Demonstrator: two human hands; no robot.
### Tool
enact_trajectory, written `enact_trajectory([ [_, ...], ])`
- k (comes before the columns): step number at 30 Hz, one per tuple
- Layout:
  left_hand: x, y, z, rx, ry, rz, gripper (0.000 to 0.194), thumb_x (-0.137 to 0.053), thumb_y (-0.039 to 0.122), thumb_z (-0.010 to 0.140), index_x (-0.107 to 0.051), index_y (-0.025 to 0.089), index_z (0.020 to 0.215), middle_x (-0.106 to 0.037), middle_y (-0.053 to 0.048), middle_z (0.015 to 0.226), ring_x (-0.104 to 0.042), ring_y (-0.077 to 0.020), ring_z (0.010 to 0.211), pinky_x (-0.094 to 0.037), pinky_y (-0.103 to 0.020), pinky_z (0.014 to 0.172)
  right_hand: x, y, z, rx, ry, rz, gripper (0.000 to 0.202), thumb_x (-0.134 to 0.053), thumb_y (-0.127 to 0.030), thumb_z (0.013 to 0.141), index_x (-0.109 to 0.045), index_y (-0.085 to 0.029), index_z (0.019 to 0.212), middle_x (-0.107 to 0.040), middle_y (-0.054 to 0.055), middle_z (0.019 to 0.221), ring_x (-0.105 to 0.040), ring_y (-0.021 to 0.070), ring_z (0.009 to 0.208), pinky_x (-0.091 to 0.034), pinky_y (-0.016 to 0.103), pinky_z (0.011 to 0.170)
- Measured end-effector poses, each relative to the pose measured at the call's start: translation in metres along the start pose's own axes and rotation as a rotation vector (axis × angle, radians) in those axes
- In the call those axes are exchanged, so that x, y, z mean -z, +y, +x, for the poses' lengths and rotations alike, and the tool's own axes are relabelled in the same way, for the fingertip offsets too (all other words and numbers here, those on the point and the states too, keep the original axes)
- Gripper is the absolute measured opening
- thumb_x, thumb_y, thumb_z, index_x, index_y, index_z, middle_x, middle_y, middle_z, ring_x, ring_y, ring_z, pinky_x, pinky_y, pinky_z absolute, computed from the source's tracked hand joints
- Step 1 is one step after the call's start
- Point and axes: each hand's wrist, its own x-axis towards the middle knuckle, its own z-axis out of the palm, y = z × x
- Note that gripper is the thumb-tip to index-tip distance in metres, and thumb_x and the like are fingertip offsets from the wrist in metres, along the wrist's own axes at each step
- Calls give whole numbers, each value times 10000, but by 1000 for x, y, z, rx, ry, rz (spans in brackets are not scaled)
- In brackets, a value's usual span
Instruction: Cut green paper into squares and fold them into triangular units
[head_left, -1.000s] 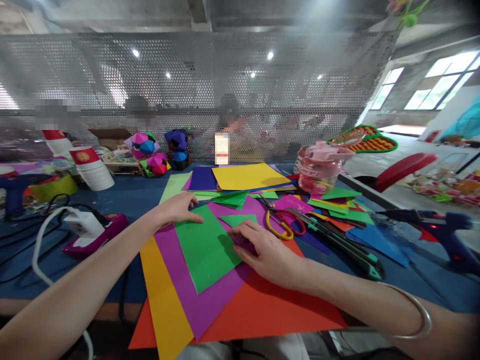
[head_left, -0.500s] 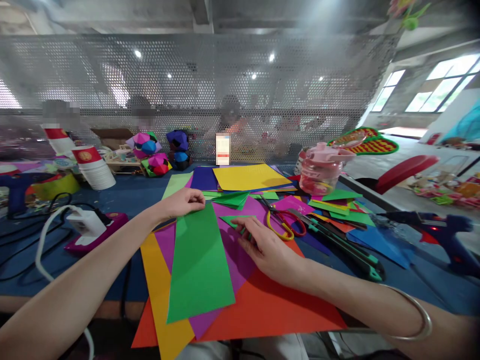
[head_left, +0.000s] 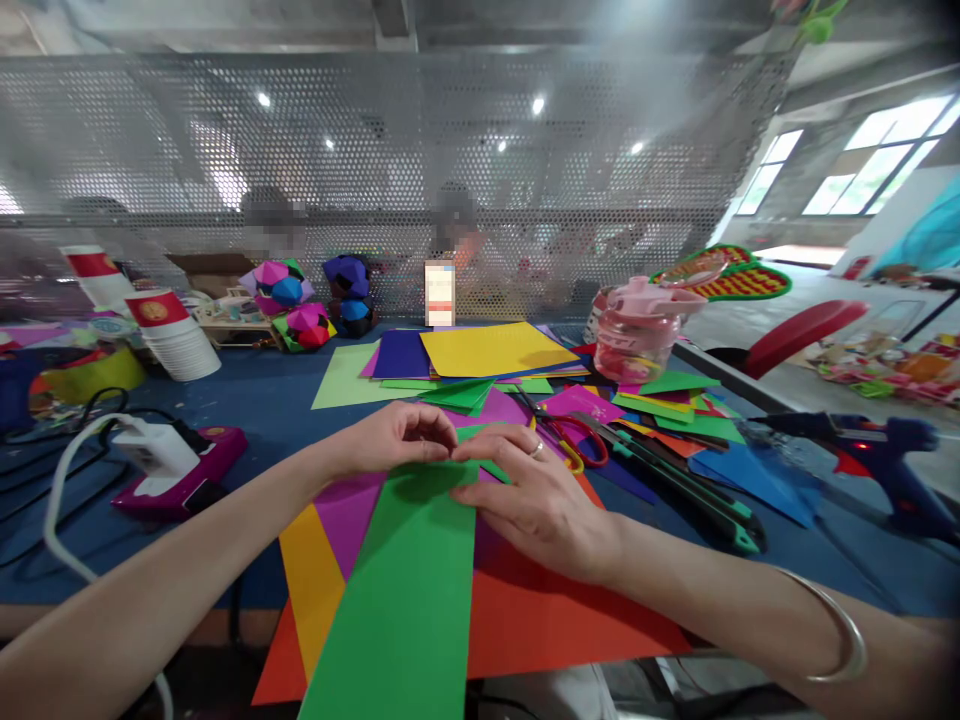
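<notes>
A long green paper strip point(head_left: 412, 590) slants over purple, yellow and orange-red sheets point(head_left: 555, 620) and runs past the bottom edge of the picture. At its far end my left hand point(head_left: 394, 438) pinches the paper, thumb and fingers together. My right hand point(head_left: 529, 490), with a ring on one finger, closes on the strip's right edge, its fingertips beside those of my left hand. Part of a small green piece point(head_left: 495, 470) shows under the right fingers. Scissors with red and yellow handles point(head_left: 592, 442) lie just beyond my right hand.
Box cutters point(head_left: 694, 485), paper scraps point(head_left: 675, 400) and a glue gun point(head_left: 877, 450) lie to the right. Behind are stacked sheets point(head_left: 499, 350), a pink jar point(head_left: 637, 335) and folded paper balls point(head_left: 289, 300). At left stand paper cups point(head_left: 176, 340) and a purple power strip point(head_left: 187, 480).
The green strip has shifted toward me and tilted. My left hand has moved right and my right hand has come onto the strip, so both hands now meet at its far end.
</notes>
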Motion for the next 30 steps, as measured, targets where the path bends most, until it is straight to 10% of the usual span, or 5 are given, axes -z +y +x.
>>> enact_trajectory([
  [16, 62, 58, -48, -124, 380, 146, 358, -619, 497, 975, -690, 164, 1089, -734, -57, 1099, -650, -208, 1049, -484, -339, 973, 10, -15, 1, 182, -22, -233, 169, -529, -104, 1007, -691, -151, 1022, -703, 48, 887, -563, 168, 757, -422, 347, 703],
  [19, 40, 63, -45, -100, 99, 275, 346, -720, 490, 881, -720, 216, 1091, -745, -43, 1137, -670, -245, 1111, -496, -335, 989, 4, -15, -3, 182, -87, -184, 183, -530, -124, 1001, -678, -171, 905, -657, 37, 814, -546, 173, 742, -424, 337, 691],
  [23, -18, 61, -56, 78, -302, 585, 888, -858, 494, 727, -507, 285, 1515, -483, -110, 1587, -467, -354, 1449, -445, -423, 1142, 0, -21, -9, 171, -196, -97, 193, -540, -257, 1008, -668, -170, 893, -655, 46, 832, -550, 175, 711, -421, 322, 599],
  [26, -55, 45, -72, 144, -297, 783, 926, -802, 511, 800, -402, 234, 1588, -239, -181, 1659, -253, -389, 1529, -377, -537, 1189, -1, -24, -11, 141, -260, -48, 210, -548, -309, 1007, -665, -145, 950, -690, 61, 892, -596, 172, 723, -452, 313, 585],
  [30, -71, 17, -80, 77, -174, 947, 667, -619, 260, 917, -454, 216, 1561, -316, -169, 1623, -309, -355, 1506, -356, -529, 1209, -3, -25, -13, 20, -283, -3, 228, -578, -350, 988, -663, -139, 981, -711, 63, 861, -637, 174, 699, -485, 305, 584],
])
